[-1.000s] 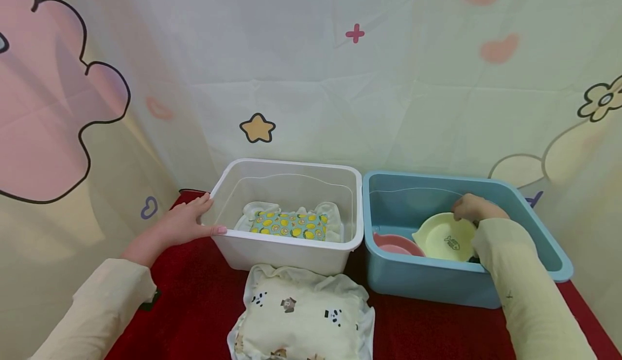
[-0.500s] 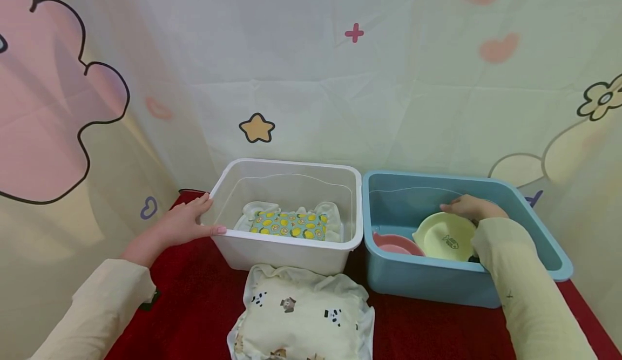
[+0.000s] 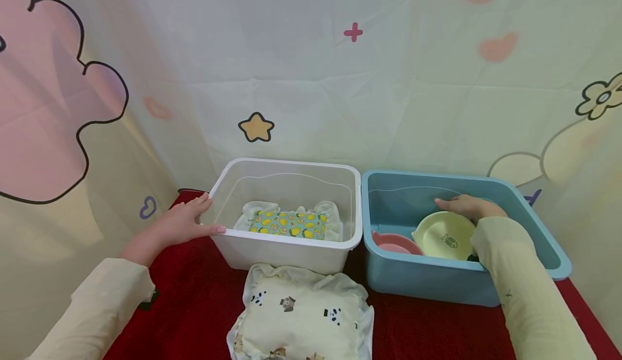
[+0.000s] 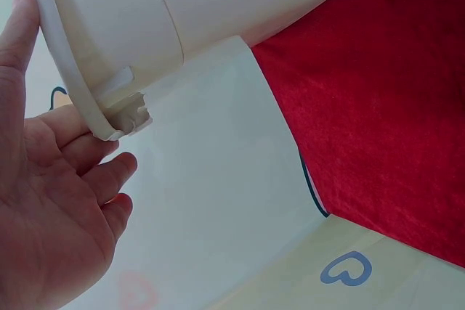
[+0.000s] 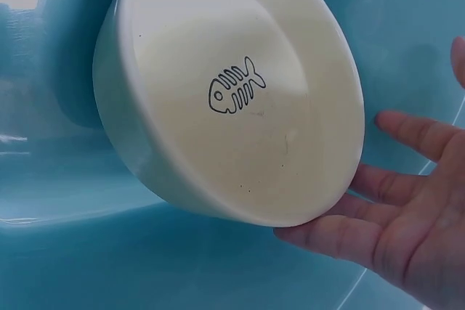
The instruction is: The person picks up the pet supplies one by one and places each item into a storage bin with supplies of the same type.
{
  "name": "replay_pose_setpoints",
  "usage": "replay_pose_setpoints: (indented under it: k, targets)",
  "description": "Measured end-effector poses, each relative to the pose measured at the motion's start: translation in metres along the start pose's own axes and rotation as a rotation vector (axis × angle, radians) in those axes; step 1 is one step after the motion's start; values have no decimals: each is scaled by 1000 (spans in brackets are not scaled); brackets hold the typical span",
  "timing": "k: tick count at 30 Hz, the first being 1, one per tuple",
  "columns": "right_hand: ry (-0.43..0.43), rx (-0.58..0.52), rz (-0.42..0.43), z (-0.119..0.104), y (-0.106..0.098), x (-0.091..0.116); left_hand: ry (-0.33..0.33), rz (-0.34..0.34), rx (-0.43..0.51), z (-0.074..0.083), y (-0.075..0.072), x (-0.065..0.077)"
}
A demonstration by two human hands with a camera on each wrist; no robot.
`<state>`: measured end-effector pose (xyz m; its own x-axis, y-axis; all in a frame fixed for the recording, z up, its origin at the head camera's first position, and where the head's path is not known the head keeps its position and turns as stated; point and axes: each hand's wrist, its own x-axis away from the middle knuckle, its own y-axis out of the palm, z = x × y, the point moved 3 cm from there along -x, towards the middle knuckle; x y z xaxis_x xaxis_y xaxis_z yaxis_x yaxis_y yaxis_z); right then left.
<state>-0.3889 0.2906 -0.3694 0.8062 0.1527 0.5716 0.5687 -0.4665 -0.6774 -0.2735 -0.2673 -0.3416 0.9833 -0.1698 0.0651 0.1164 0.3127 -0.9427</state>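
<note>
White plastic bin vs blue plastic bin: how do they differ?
Contents: the white plastic bin holds a frilled lemon-print cushion; the blue plastic bin, a pale-yellow dish and a pink dish.
Contact: the left hand touches the white bin; the right hand is inside the blue bin.
Size: the blue bin looks wider than the white bin.
Shared: open tops, rounded corners.

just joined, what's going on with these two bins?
A person's left hand rests on the rim of the white bin, which has a lemon-print pillow inside. Their right hand reaches into the blue bin beside it, fingers touching the edge of a yellow bowl. A pink bowl sits in there too. An animal-print pillow lies in front of the white bin on red cloth.
</note>
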Motion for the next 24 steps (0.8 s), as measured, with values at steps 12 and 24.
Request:
replay_pose_setpoints:
  k: [12, 24]
  targets:
    - [1, -42, -26, -1, 2, 1, 6, 6, 1, -1, 0, -1]
    - [16, -81, -37, 1, 3, -2, -2, -5, 8, 1, 0, 1]
